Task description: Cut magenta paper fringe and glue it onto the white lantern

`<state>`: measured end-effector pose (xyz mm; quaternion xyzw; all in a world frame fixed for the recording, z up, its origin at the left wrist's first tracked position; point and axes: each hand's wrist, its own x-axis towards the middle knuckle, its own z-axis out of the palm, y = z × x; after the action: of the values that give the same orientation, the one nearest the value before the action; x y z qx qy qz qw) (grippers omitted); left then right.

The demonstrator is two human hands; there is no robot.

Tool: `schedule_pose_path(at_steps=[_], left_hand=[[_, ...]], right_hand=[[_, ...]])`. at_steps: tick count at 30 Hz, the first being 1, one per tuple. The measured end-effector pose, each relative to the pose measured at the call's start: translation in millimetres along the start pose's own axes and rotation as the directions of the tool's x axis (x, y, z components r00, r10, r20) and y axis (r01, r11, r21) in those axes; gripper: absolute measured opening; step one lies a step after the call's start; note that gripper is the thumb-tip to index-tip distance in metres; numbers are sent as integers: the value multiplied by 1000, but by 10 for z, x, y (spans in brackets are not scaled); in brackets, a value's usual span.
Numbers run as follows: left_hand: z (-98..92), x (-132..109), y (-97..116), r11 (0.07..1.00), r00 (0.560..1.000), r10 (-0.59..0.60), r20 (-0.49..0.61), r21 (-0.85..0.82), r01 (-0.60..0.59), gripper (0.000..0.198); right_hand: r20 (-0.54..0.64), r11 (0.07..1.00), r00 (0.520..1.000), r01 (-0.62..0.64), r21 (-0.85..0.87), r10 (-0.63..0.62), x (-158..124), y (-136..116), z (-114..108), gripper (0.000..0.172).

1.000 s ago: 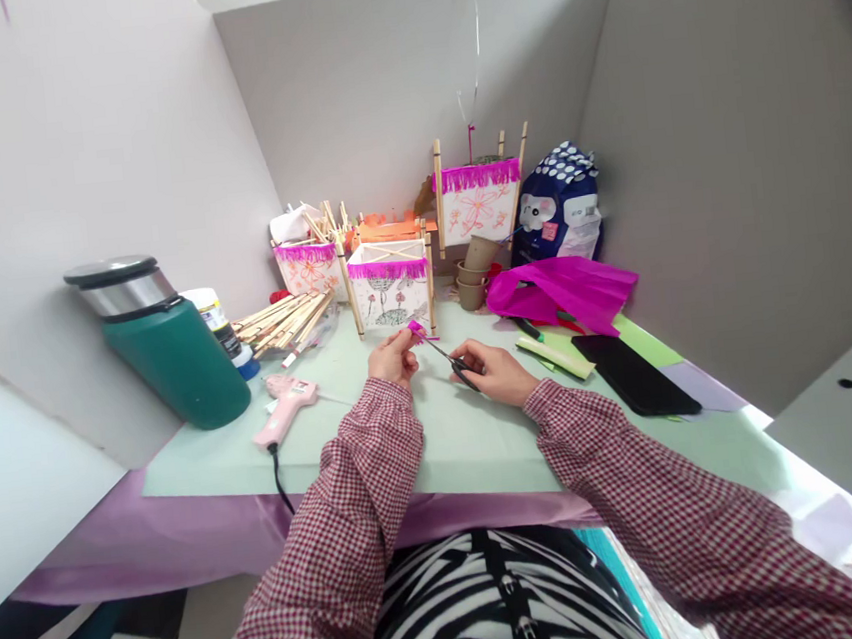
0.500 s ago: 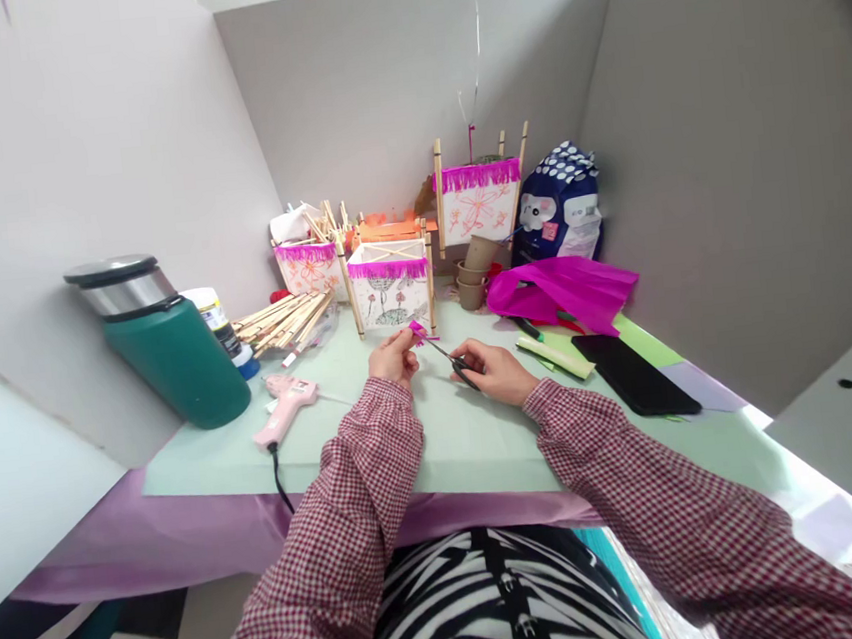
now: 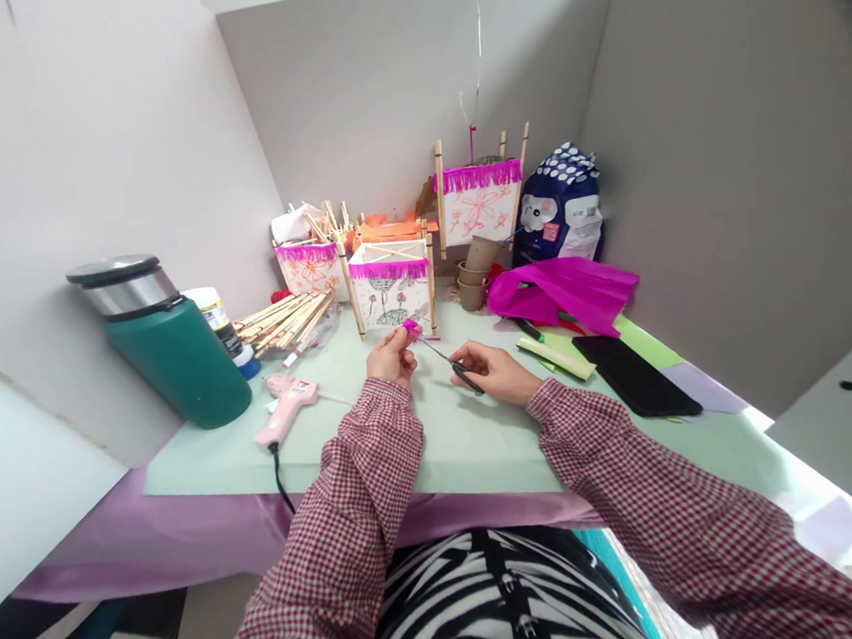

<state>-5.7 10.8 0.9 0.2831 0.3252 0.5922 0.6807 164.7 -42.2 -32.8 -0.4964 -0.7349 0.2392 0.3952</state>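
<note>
My left hand [image 3: 393,357] pinches a small piece of magenta paper [image 3: 413,328] between thumb and fingers. In my right hand [image 3: 497,372] is a pair of scissors [image 3: 466,375] with black handles, its blades pointing left at the paper. Whether the blades touch the paper is too small to tell. A thin magenta scrap lies on the table just beyond the blades. Right behind my left hand stands a white lantern-like box [image 3: 393,290] with wooden corner sticks, a drawing and a magenta fringe.
Left: a green bottle [image 3: 182,368], a pink glue gun [image 3: 288,409] with its cord and wooden sticks [image 3: 292,322]. Right: magenta crepe paper [image 3: 566,288], a black phone [image 3: 634,375] and a pale green roll [image 3: 554,357]. Behind: small brown pots [image 3: 473,296], a blue bag [image 3: 558,206] and a hanging fringed box [image 3: 481,209].
The magenta piece in my left hand has shifted slightly left and turned. The scissors' tip stays close to it, and my right hand has barely moved.
</note>
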Motion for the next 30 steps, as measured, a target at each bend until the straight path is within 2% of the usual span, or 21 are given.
schedule_pose_path(at_steps=[8,16,30], left_hand=[[-7,14,-13,1000,1000,-2,9,28,2,11],[-3,7,-12,999,1000,-3,7,35,2,8],[-16,44,-17,999,1000,-20,1,26,20,9]], right_hand=[[18,998,1000,-17,66,16,11,1,6,36],[103,952,990,-123,280,98,22,-103,-31,37],[158,933,981,-157,322,111,21,-127,-80,33]])
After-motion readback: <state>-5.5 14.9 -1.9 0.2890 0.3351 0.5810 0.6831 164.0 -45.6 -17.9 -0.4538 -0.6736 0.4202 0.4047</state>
